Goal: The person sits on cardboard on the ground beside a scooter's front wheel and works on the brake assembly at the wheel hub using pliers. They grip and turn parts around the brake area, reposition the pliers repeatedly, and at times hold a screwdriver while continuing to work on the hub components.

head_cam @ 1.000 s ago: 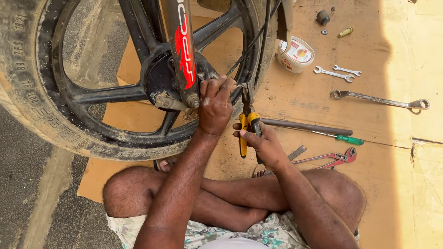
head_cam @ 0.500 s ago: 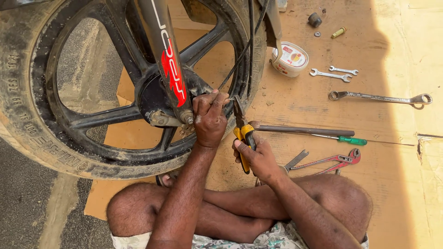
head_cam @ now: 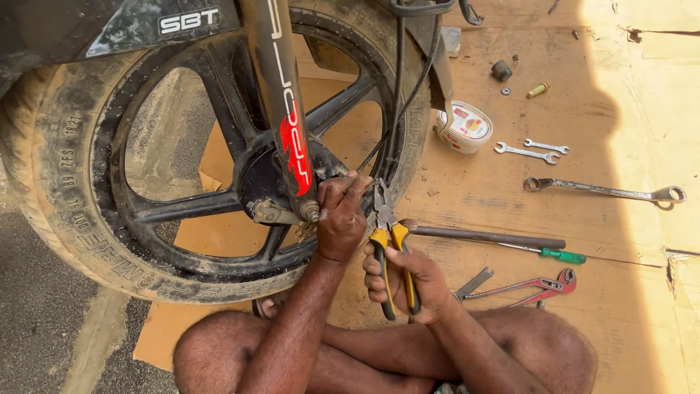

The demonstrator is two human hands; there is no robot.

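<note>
Motorcycle wheel (head_cam: 95,219), black-spoked and dusty-tyred, fills the upper left, larger in view than half a second ago because the camera has drawn in; its hub (head_cam: 266,186) lies just left of the left fingers. Cardboard sheet (head_cam: 605,306) spreads beneath everything, reaching right of and beyond both hands. The fork leg (head_cam: 288,117), black with a red mark, comes down to the axle end directly left of the left fingertips. The left hand (head_cam: 339,219) is curled closed at the foot of that leg, fingers (head_cam: 348,191) pressed against the axle area; what they pinch is too small to tell. It sits on the same spot of the wheel as in the earlier frame. The right hand (head_cam: 408,284) is wrapped tightly around the yellow-and-black handles of the pliers (head_cam: 386,241), whose nose points up, just right of the left fingers and nearly touching them; earlier the pliers stood a little apart from that hand. A long metal rod (head_cam: 485,237) lies right of the right fingers, with a green-handled screwdriver (head_cam: 547,253) alongside it and red locking pliers (head_cam: 529,284) nearer the knee. Farther right rests a long ring spanner (head_cam: 605,191); beyond it two small spanners (head_cam: 532,149) and a round white tub (head_cam: 467,128).
</note>
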